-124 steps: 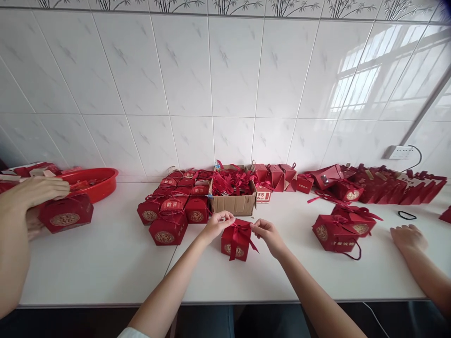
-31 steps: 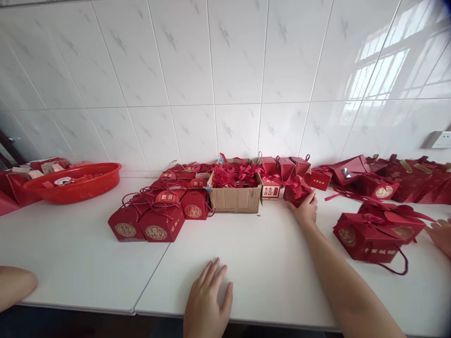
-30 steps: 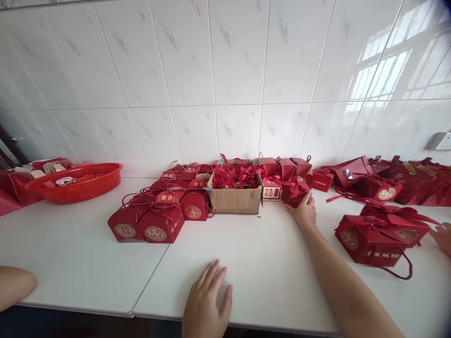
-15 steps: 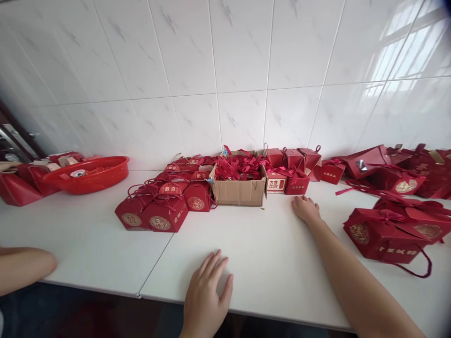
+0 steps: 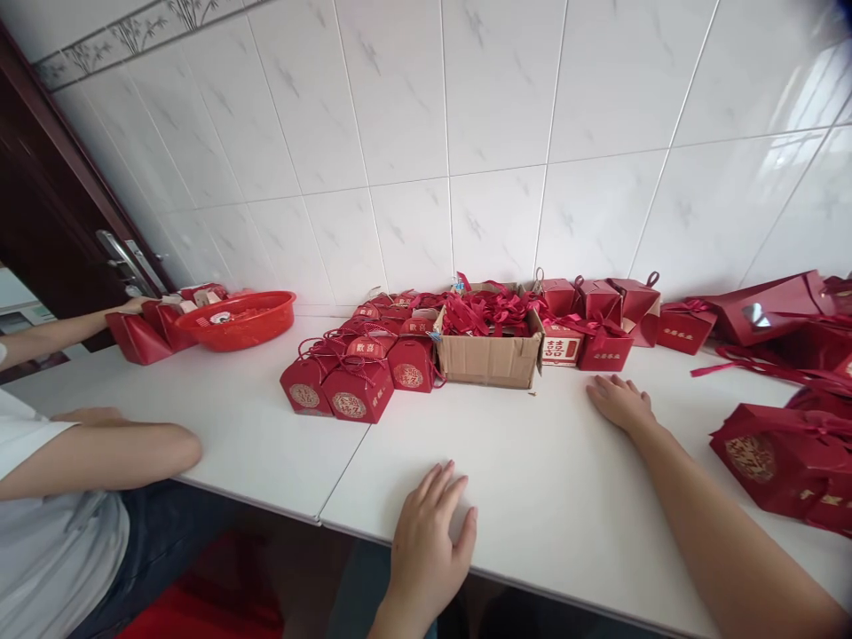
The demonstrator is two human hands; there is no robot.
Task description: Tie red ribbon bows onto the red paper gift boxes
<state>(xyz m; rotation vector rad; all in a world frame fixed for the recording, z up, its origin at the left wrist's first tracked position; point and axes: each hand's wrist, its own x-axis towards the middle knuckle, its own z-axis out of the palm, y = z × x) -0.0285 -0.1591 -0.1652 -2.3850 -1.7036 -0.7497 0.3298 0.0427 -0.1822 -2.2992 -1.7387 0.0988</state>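
My left hand (image 5: 434,537) lies flat on the white table (image 5: 519,470) near its front edge, fingers stretched out and holding nothing. Farther right and back, my right hand (image 5: 620,404) rests palm down with its fingers extended, close to a small red gift box (image 5: 604,351). Between and behind the hands stands an open cardboard box (image 5: 489,359) heaped with dark red ribbons (image 5: 493,311). To its left, several red gift boxes (image 5: 359,390) with gold prints and cord handles stand in a cluster. Larger red gift boxes with bows (image 5: 765,466) sit beside my right forearm.
A red plastic basin (image 5: 249,324) stands at the far left beside red paper boxes (image 5: 143,333). A co-worker's arm (image 5: 133,457) rests on the table there, and another hand touches those boxes. A tiled wall (image 5: 399,115) closes off the back; a dark door is at left.
The view has turned left, so things appear farther right and more of the co-worker and door shows. Both my hands stay on the table in much the same pose.
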